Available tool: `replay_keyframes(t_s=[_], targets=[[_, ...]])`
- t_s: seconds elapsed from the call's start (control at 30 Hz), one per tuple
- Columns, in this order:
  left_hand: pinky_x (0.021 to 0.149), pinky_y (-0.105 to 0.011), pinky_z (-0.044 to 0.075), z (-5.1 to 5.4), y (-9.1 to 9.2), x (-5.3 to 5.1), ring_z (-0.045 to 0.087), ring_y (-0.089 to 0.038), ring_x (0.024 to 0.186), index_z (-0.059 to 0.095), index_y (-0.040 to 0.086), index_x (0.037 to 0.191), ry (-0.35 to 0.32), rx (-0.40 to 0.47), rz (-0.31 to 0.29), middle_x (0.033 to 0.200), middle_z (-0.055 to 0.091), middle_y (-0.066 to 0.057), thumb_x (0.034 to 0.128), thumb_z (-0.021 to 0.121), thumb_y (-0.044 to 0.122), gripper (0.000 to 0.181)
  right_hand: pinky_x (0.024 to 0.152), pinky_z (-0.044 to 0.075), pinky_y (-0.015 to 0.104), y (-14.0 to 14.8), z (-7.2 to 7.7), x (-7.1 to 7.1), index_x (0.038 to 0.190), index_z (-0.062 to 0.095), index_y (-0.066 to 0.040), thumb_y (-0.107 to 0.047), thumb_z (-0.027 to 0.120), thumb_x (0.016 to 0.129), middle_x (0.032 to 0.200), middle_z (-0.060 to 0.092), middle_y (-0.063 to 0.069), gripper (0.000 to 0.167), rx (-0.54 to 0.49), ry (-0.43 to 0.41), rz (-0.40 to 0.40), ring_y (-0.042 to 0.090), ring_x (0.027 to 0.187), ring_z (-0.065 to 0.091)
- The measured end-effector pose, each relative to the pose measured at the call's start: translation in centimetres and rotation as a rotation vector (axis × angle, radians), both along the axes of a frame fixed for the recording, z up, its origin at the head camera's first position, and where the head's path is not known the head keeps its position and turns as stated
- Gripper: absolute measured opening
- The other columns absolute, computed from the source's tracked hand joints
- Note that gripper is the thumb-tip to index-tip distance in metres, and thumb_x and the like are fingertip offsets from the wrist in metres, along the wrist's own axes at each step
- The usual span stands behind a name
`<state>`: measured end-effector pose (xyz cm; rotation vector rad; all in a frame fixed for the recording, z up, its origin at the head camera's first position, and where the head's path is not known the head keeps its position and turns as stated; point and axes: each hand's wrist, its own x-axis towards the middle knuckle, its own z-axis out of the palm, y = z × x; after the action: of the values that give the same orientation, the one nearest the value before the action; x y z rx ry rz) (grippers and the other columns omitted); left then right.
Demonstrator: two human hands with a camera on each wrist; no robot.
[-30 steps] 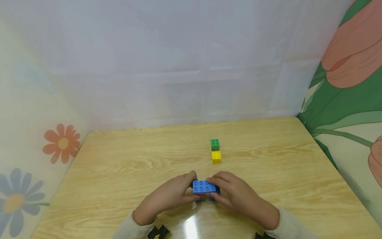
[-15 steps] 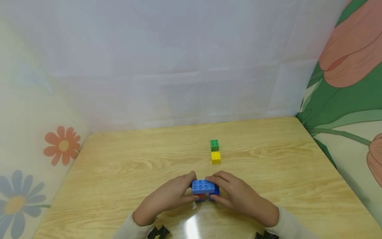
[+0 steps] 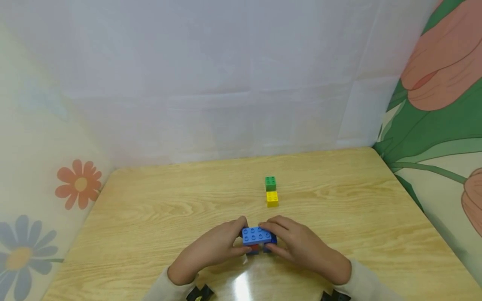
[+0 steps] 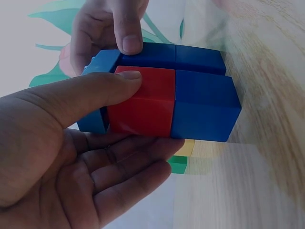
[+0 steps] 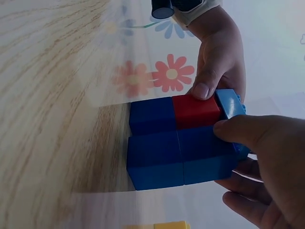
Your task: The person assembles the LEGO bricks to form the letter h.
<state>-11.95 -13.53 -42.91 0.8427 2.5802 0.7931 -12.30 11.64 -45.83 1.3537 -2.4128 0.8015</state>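
A light blue eight-stud building brick (image 3: pixel 257 236) lies across the top of two short brick columns. The left column has a red brick (image 4: pixel 145 102) over a blue brick (image 4: pixel 207 107); the right one is a dark blue brick (image 5: pixel 207 155) over another blue brick (image 5: pixel 155 162). In the left wrist view, a thin dark gap shows between the light blue brick and the red one. My left hand (image 3: pixel 220 242) pinches the red brick, thumb on its near face. With thumb and fingers, my right hand (image 3: pixel 299 240) grips the upper dark blue brick, fingertips reaching the light blue one.
Beyond the hands, a yellow brick (image 3: pixel 272 199) and a green brick (image 3: pixel 270 183) stand in line on the wooden table (image 3: pixel 169 200). A white sheet (image 3: pixel 226 83) hangs behind the table. Flower-patterned walls stand left and right.
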Motion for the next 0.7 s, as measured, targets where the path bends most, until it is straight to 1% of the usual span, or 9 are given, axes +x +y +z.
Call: replay_keyframes(t_s=[0.17,0.27,0.5,0.7], targets=[[0.073,-0.024,0.053,-0.12,-0.03,-0.03,0.064,-0.012,0.093,0.050,0.018,0.103,0.007,0.002,-0.003,0.101,0.067,0.003,0.0883,0.074,0.030,0.031,0.091,0.049,0.023,0.14,0.01,-0.04,0.136,0.055,-0.017,-0.032,0.073,0.089,0.125,0.056,-0.004,0.053,-0.016,-0.022,-0.015,0.008,0.113,0.056],[0.073,-0.024,0.053,-0.17,-0.04,-0.06,0.064,-0.011,0.092,0.050,0.018,0.103,0.011,0.004,-0.004,0.101,0.067,0.003,0.0880,0.074,0.029,0.030,0.092,0.049,0.025,0.20,0.04,-0.08,0.137,0.053,-0.018,-0.032,0.070,0.090,0.127,0.056,-0.004,0.052,-0.025,-0.026,-0.026,0.008,0.114,0.055],[0.072,-0.023,0.053,-0.19,-0.05,-0.12,0.064,-0.009,0.092,0.050,0.017,0.103,0.009,0.003,0.001,0.100,0.067,0.004,0.0882,0.074,0.028,0.030,0.090,0.051,0.026,0.23,-0.08,-0.20,0.127,0.061,-0.016,-0.025,0.070,0.091,0.122,0.058,-0.003,0.038,-0.057,-0.043,-0.007,0.010,0.111,0.057],[0.070,-0.022,0.052,-0.11,0.01,-0.14,0.063,-0.007,0.090,0.050,0.017,0.104,0.009,0.009,0.001,0.098,0.066,0.005,0.0881,0.074,0.027,0.030,0.090,0.051,0.025,0.26,-0.10,-0.27,0.126,0.061,-0.015,-0.023,0.071,0.091,0.122,0.058,-0.002,0.038,-0.088,-0.057,0.016,0.012,0.110,0.058]])
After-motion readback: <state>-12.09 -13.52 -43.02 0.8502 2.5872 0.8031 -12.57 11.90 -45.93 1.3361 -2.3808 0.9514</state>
